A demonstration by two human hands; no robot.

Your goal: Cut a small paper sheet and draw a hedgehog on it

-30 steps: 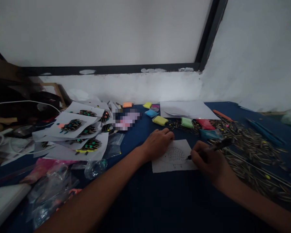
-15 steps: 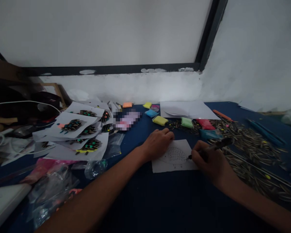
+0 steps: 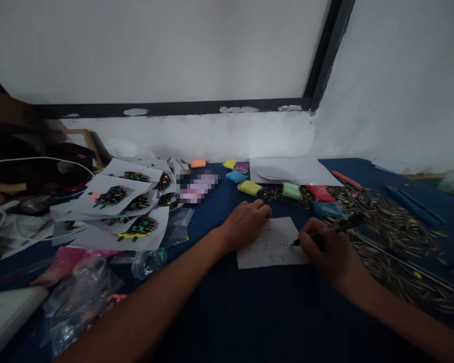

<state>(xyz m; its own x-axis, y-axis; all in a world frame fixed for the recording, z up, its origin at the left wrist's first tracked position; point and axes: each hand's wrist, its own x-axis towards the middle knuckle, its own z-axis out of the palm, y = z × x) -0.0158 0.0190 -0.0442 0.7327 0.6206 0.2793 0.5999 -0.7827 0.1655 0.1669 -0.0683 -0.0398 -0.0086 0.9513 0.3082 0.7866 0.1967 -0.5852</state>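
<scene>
A small sheet of paper (image 3: 245, 259) lies on the blue table, bearing a rounded animal outline filled with rows of small marks. Over its upper left part rests my left hand (image 3: 247, 224), fingers curled and pressed together, holding the sheet down; the fingertips are hidden. My right hand (image 3: 323, 249) is closed around a black marker pen (image 3: 335, 228). The pen's tip is at the right end of the drawing; whether it touches the paper I cannot tell.
Sunflower seeds (image 3: 391, 227) are spread on the right, with a blue tool (image 3: 416, 206) beyond. Small colored packets (image 3: 249, 188) and blank white sheets (image 3: 291, 170) lie at the back. Left are paper sheets with seed figures (image 3: 138, 229) and clear plastic bags (image 3: 83, 287).
The pen and my right hand have shifted very slightly, with the tip staying by the right end of the drawing. My left hand stays in place on the paper.
</scene>
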